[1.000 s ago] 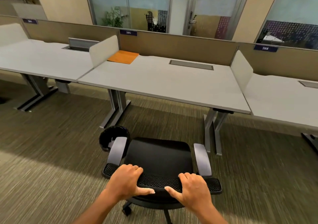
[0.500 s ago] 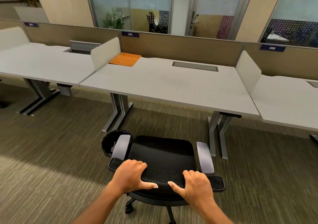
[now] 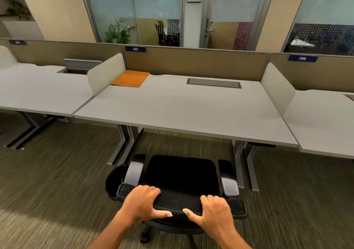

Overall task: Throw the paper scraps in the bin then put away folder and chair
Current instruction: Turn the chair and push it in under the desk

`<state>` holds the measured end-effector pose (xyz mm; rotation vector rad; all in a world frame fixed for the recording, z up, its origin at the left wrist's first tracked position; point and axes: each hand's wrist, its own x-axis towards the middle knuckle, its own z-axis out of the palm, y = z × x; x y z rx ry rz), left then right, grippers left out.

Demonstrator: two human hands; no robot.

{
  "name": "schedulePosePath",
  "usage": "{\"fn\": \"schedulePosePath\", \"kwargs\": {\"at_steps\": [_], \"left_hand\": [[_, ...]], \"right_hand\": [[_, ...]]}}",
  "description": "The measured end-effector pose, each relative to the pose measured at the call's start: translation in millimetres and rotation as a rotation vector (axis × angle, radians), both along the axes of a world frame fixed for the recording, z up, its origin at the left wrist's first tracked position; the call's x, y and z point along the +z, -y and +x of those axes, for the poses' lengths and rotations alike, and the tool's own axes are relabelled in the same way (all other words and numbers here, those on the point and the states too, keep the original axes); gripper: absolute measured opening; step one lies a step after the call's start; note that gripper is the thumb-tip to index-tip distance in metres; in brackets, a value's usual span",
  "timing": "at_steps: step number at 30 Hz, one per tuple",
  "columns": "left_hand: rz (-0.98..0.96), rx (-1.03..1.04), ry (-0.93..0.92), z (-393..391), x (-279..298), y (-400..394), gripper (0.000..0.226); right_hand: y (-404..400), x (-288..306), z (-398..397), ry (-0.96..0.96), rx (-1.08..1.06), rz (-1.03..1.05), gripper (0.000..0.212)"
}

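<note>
A black office chair [image 3: 182, 178] with grey armrests stands on the carpet just in front of the middle desk [image 3: 183, 112], its seat facing the desk. My left hand [image 3: 142, 203] grips the left part of the mesh backrest top, fingers curled over it. My right hand [image 3: 215, 210] grips the right part the same way. An orange folder [image 3: 131, 78] lies flat at the desk's far left corner, beside a white side divider. A black bin [image 3: 115, 181] sits on the floor to the chair's left, partly hidden by the armrest. No paper scraps show.
Grey desk legs [image 3: 126, 145] stand left and right of the opening under the desk. Neighbouring desks [image 3: 38, 93] adjoin on both sides behind low dividers. A tan partition [image 3: 191, 63] and glass office walls run behind. Striped carpet [image 3: 47, 172] covers the floor.
The chair has rolled forward toward the desk with both hands on its backrest, and the view has closed in on the desk. The bin has slipped further behind the left armrest.
</note>
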<state>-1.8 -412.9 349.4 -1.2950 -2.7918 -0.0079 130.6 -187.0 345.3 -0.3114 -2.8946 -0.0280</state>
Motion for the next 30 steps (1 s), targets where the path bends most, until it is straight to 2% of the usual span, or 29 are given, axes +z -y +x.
{"fn": "schedulePosePath", "kwargs": {"at_steps": [13,22,30], "left_hand": [[0.016,0.026,0.088,-106.3,-2.9,-43.5,0.102],[0.036,-0.015,0.08,-181.2,-10.4,-69.0,0.09],[0.108,-0.072,0.065,-239.9,-7.1,-85.3,0.087]], "right_hand": [[-41.0,-2.9,-102.2,-0.022,-0.038,-0.067,0.071],[-59.1,-10.2,-165.1,0.011,-0.091,-0.045,0.066],[-73.0,-12.6,-215.5,-0.075,-0.074,-0.075,0.036]]}}
